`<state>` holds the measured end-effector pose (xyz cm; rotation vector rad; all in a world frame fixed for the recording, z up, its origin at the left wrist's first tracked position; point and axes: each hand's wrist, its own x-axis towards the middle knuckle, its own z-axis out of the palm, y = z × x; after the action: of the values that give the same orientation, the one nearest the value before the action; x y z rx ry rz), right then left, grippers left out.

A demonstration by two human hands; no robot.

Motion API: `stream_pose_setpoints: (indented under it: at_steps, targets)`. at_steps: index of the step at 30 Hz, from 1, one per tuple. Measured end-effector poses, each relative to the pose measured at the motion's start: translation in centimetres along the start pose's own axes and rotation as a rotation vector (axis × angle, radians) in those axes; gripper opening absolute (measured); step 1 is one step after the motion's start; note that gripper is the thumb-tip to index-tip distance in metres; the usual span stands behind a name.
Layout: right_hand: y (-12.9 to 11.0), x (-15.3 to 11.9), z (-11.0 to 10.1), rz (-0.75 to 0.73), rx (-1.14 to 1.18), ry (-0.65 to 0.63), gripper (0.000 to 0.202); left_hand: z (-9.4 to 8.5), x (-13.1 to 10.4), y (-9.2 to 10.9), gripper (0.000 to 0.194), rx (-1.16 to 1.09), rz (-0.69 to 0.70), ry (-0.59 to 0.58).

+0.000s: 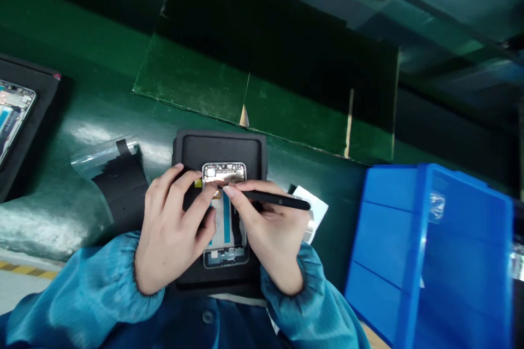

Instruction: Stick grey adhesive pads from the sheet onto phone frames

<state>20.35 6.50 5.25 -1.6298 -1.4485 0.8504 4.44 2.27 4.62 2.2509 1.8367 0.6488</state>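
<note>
An opened phone (221, 229) with its inner parts showing lies upright in a black foam tray (262, 152). My left hand (174, 229) rests over the phone's left side, fingers apart, its index fingertip touching the inside near the upper part. My right hand (272, 229) pinches a slim black pen-like tool (282, 199), whose tip points left to the phone's upper inside, close to the left index fingertip. What lies right under the tool's tip is too small to tell.
A clear sheet with black strips (123, 185) lies left of the tray. Further left sits another black tray (36, 87) with an opened phone (16, 109). A white paper (319, 207) is by my right hand. A large blue bin (385, 251) stands at the right, green boards (196, 82) behind.
</note>
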Motion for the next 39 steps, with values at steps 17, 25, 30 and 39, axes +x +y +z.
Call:
stream_pose_setpoints:
  at_steps: [17,25,30,39]
  targets:
    - [5.9,-6.8,-6.3,0.116,0.560,0.532,0.010,-1.7,-0.2,0.3,0.050,0.344,0.368,-0.197]
    - [13.0,-8.3,-13.3,0.113,0.649,0.539,0.017,-3.3,4.8,5.0,0.047,0.221,0.416,-0.151]
    - [14.5,-4.9,-13.8,0.069,0.640,0.372,0.020,3.6,11.1,11.4,0.039,0.167,0.402,-0.820]
    - [16.2,-1.8,-11.8,0.033,0.612,0.279,0.013,9.7,13.9,11.9,0.031,0.107,0.280,-0.944]
